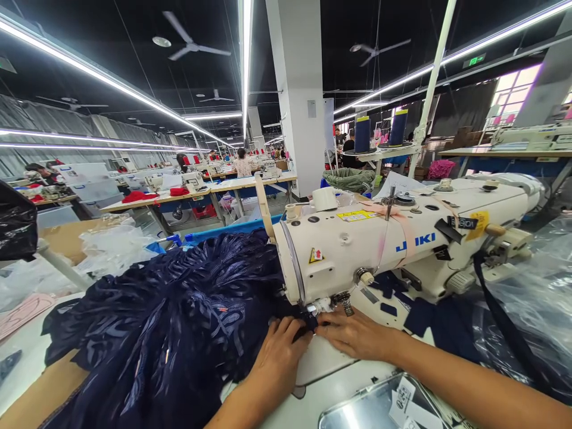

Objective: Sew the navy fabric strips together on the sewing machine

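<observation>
A white sewing machine (339, 250) stands at the centre right, its needle area low at its left end. A large gathered heap of dark navy fabric (179, 310) lies left of it and runs under the machine head. My left hand (282, 351) presses on the fabric's edge just in front of the presser foot, fingers bent together. Close by on the right, my right hand (351, 335) rests with its fingertips at the same piece of dark fabric. The fabric between the fingertips is small and partly hidden by the hands.
Navy scraps (420, 316) and clear plastic (536, 286) lie to the right. A metal tray (353, 411) with white labels (403, 396) sits at the front edge. Two navy thread cones (362, 134) stand behind. More plastic lies at the left; people work at distant tables.
</observation>
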`<state>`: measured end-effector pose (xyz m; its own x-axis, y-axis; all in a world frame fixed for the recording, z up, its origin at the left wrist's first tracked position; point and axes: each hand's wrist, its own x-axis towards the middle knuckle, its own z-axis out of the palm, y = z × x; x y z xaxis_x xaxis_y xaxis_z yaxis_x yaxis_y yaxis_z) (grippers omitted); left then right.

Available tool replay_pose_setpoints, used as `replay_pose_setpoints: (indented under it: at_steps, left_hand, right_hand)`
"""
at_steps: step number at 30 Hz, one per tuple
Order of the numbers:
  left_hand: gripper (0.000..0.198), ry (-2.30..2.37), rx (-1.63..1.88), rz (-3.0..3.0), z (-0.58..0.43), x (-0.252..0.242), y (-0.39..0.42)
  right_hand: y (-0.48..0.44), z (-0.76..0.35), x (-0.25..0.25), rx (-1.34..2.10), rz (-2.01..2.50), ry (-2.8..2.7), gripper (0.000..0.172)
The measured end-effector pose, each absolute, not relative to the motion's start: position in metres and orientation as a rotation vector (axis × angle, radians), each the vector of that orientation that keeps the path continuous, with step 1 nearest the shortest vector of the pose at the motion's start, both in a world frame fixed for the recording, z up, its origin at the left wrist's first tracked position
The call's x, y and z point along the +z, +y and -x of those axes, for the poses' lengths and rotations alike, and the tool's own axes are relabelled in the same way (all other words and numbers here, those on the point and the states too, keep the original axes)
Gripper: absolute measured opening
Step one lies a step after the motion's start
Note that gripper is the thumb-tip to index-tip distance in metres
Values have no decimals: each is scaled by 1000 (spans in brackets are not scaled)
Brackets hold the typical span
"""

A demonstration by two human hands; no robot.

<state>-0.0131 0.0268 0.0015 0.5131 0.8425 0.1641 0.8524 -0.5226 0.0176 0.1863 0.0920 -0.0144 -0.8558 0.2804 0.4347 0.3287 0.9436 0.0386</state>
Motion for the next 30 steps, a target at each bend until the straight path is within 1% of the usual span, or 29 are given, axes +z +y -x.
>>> replay_pose_setpoints:
  at_steps: [3,7,12,18,24,28,30]
  left_hand:
    - [43,-1462,-244,2691,17,-2,28]
    - [46,-1398,-229,2713,20,-1,29]
    - [53,-1371,-42,2723,18,10,27]
    - [51,-1423,49,2719,14,15,27]
    - [51,-1492,-29,2742,16,9,30]
    - [55,-1520,-134,2736,19,4,33]
    - [55,-1534,-134,2734,20,6,35]
  right_hand:
    - [90,-184,-14,-258,477,-2690,24]
    - [90,-182,-15,-244,485,-2694,21]
    - [91,-181,-18,-178,455,-2682,20]
    - [93,-181,-19,-212,462,-2681,20]
    - [91,-181,-17,-256,487,-2679,19]
    - [89,-178,-16,-294,517,-2658,19]
    - [89,-176,-17,-314,542,-2642,20]
